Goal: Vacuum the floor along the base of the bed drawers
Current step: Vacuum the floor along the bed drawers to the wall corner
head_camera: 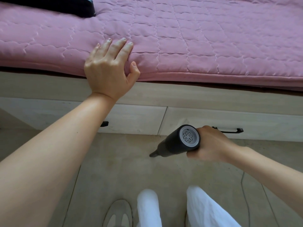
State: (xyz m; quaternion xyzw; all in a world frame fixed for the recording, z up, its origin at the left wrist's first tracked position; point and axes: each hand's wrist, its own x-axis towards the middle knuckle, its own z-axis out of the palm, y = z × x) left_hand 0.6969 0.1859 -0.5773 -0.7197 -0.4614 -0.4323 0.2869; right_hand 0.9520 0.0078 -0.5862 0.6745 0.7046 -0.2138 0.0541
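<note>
My right hand (211, 145) grips a small black handheld vacuum (177, 142) with a grey vented rear cap. Its narrow nozzle (153, 154) points down-left at the beige tiled floor (118, 161), a short way out from the base of the pale wooden bed drawers (136, 118). My left hand (109, 68) rests flat on the edge of the pink quilted mattress cover (196, 43), fingers straight and spread, thumb on the cover's front edge.
Black handles sit on the drawer fronts, one (229, 130) just behind my right hand, another (104, 124) partly hidden by my left arm. A black object (65, 5) lies on the bed at top left. My white-trousered legs (201, 208) and a grey shoe (118, 215) are below. A thin cord (244, 190) runs across the floor.
</note>
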